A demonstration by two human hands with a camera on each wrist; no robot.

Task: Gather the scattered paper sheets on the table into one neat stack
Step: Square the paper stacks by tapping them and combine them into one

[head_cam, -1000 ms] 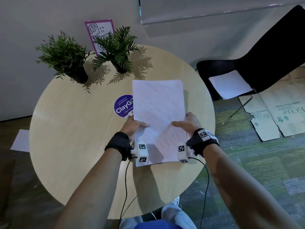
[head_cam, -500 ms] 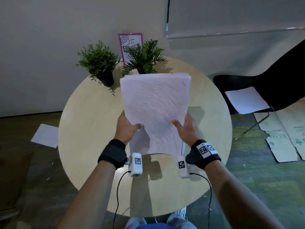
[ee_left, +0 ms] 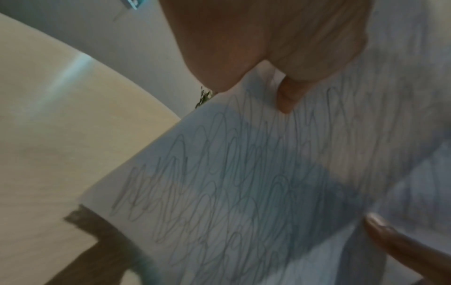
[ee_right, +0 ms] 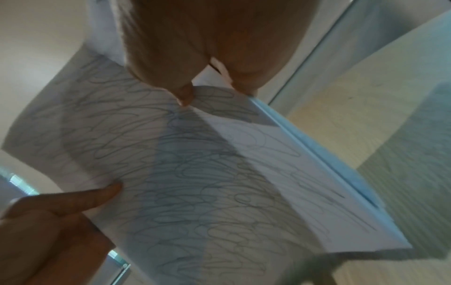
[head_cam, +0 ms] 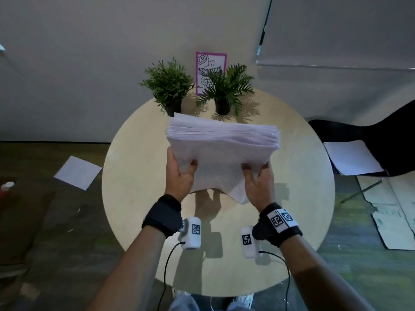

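Since a second ago, the stack (head_cam: 222, 153) has risen off the table (head_cam: 134, 176) and tipped nearly upright. Both my left hand (head_cam: 180, 176) and right hand (head_cam: 258, 182) grip its lower corners above the table.

A round pale wooden table (head_cam: 139, 176) carries two potted plants (head_cam: 168, 86) (head_cam: 226, 88) at its far edge.

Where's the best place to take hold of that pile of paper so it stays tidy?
Probably by its two long side edges, one hand from each side, as the left hand and right hand grip the paper stack now. Held only near one end, it bends and its far edges fan out.
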